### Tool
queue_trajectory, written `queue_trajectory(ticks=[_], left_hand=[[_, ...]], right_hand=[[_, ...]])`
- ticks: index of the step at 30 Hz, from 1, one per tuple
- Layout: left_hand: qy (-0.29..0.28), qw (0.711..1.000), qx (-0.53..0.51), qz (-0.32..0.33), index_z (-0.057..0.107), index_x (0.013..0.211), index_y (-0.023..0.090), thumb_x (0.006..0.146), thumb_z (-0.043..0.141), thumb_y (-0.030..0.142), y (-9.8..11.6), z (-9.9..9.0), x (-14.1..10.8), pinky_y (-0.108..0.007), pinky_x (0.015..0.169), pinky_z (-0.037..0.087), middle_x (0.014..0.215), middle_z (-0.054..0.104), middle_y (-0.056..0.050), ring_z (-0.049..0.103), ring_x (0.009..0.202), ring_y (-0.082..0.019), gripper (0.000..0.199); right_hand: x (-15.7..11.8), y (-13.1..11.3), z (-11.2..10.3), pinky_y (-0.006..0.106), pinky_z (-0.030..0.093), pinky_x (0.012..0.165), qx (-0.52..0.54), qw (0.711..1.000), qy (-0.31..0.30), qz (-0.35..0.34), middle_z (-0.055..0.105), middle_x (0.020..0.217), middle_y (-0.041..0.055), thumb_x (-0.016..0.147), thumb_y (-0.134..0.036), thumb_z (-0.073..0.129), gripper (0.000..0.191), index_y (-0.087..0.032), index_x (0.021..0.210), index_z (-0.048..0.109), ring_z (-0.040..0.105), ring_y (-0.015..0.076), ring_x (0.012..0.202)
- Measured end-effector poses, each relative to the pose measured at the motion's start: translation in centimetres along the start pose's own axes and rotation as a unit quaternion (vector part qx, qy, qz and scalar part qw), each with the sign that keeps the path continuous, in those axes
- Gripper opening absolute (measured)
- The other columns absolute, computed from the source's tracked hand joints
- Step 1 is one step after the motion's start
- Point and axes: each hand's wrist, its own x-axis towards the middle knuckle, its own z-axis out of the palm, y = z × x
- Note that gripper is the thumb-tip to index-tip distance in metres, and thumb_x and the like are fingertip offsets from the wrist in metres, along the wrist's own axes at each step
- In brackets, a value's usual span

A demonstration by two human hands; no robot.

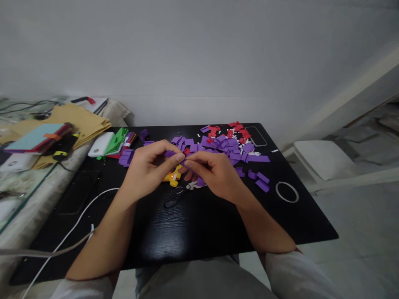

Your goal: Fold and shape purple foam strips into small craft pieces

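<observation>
My left hand point(152, 166) and my right hand point(216, 172) meet above the middle of the black table point(165, 241). Between their pinched fingertips is a small purple strip point(170, 153) that looks like foam or paper, partly hidden by the fingers. Just below lies a yellow glue gun point(173, 177) with a small orange light, partly covered by my hands. Beside it is a metal hand tool point(190, 186), perhaps pliers; my right hand hides part of it. Behind my hands spreads a heap of folded purple pieces point(229, 145).
Red scraps point(238, 128) and white bits lie at the back. A metal ring point(287, 192) rests at the right. Coloured sheets point(118, 141) and a stack of purple pieces point(126, 158) sit back left. A white cable point(77, 224) crosses the left side. Brown envelopes point(76, 120) lie beyond.
</observation>
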Motion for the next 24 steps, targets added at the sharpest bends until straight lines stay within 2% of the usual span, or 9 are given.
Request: queue_trajectory(ticks=[6, 9, 12, 15, 20, 24], left_hand=[[0.039, 0.998, -0.032, -0.043, 0.077, 0.087, 0.021, 0.091, 0.079, 0.037, 0.1, 0.1, -0.1, -0.019, 0.046, 0.045, 0.064, 0.067, 0.002, 0.058, 0.051, -0.009, 0.017], [0.046, 0.996, -0.055, -0.056, 0.077, 0.083, 0.020, 0.087, 0.082, 0.035, 0.3, 0.2, 0.1, -0.019, 0.045, 0.045, 0.062, 0.067, 0.002, 0.058, 0.048, -0.009, 0.016], [0.018, 0.994, -0.082, -0.076, 0.079, 0.082, 0.020, 0.083, 0.085, 0.034, 0.6, 0.3, 0.2, -0.019, 0.044, 0.046, 0.066, 0.072, 0.000, 0.061, 0.050, -0.010, 0.016], [-0.001, 0.992, -0.097, -0.084, 0.081, 0.081, 0.020, 0.083, 0.086, 0.034, 0.8, 0.2, 0.2, -0.020, 0.046, 0.048, 0.070, 0.075, -0.002, 0.064, 0.053, -0.011, 0.015], [0.031, 0.991, -0.110, -0.070, 0.080, 0.077, 0.021, 0.081, 0.085, 0.026, 0.6, -0.4, 0.3, -0.020, 0.045, 0.048, 0.061, 0.071, 0.001, 0.063, 0.050, -0.011, 0.009], [0.044, 0.983, -0.164, -0.073, 0.079, 0.076, 0.021, 0.081, 0.087, 0.025, -0.1, 0.1, 0.3, -0.021, 0.047, 0.051, 0.059, 0.069, 0.002, 0.062, 0.048, -0.010, 0.010]], right_hand=[[0.0, -0.3, -0.5, 0.022, 0.060, 0.064, 0.000, 1.000, -0.001, 0.013, 0.083, 0.088, 0.0032, 0.100, -0.043, 0.072, 0.026, -0.018, 0.096, 0.081, 0.077, 0.0125, 0.071], [-0.1, -0.2, -0.5, 0.023, 0.059, 0.063, -0.004, 1.000, 0.005, 0.007, 0.082, 0.085, 0.0026, 0.100, -0.043, 0.071, 0.027, -0.019, 0.096, 0.081, 0.076, 0.0123, 0.068], [-0.1, -0.2, -0.5, 0.023, 0.060, 0.064, -0.020, 1.000, 0.008, 0.003, 0.079, 0.076, 0.0004, 0.100, -0.042, 0.071, 0.025, -0.019, 0.097, 0.082, 0.074, 0.0121, 0.066], [-0.1, -0.2, -0.6, 0.023, 0.060, 0.067, -0.017, 1.000, 0.003, 0.000, 0.079, 0.076, 0.0001, 0.100, -0.040, 0.072, 0.023, -0.020, 0.099, 0.082, 0.075, 0.0121, 0.068], [-0.1, -0.3, -1.0, 0.023, 0.060, 0.064, 0.018, 0.999, -0.019, 0.021, 0.082, 0.086, 0.0030, 0.100, -0.040, 0.072, 0.024, -0.018, 0.095, 0.080, 0.076, 0.0124, 0.070], [-0.2, -0.2, -1.1, 0.024, 0.060, 0.063, 0.009, 1.000, -0.010, 0.019, 0.082, 0.085, 0.0033, 0.099, -0.043, 0.073, 0.026, -0.018, 0.093, 0.080, 0.074, 0.0121, 0.066]])
